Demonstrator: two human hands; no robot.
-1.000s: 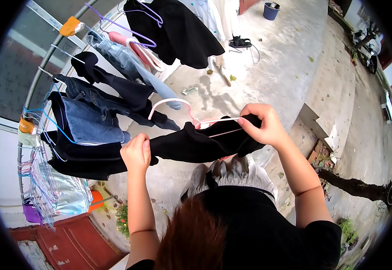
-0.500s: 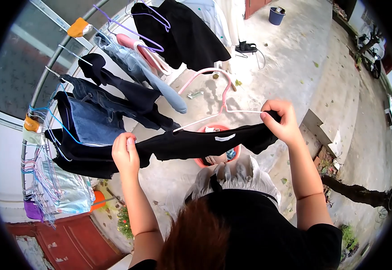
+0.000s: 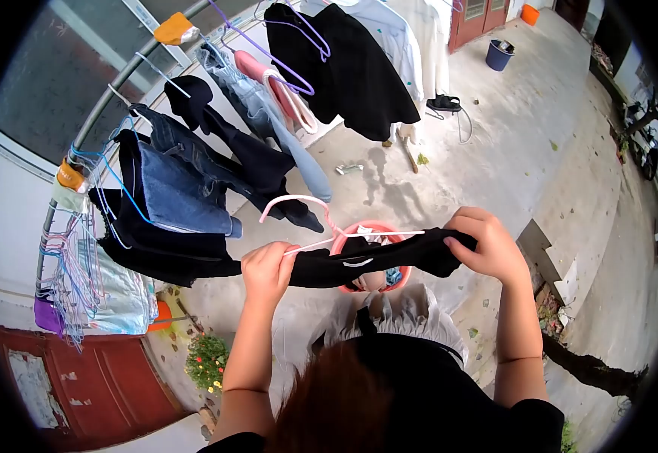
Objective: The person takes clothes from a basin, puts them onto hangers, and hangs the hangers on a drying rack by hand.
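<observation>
A black garment [image 3: 389,255] stretches between my two hands, with a pale label at the middle of its upper edge. My left hand [image 3: 269,268] is closed on its left part, against the shoulder of a pink and white hanger [image 3: 334,229]. The hanger's hook rises above the cloth and curves to the left. On the right, my right hand [image 3: 487,243] pinches the garment's other end beside the hanger's right shoulder. How far the hanger reaches inside the cloth is hidden. Below and partly behind the garment is a pink basin [image 3: 403,281] with clothes in it.
A curved metal rail [image 3: 110,90] at left carries jeans [image 3: 174,189], dark clothes and a black garment [image 3: 336,64]. Empty hangers [image 3: 72,264] bunch at its near end. A blue bucket [image 3: 499,56] stands farther off. Concrete steps [image 3: 544,253] and a dark trunk [image 3: 593,368] lie right.
The hanger and garment have shifted down in view. My left hand has moved right along the cloth onto the hanger's left shoulder. The rail and its clothes appear farther right and lower.
</observation>
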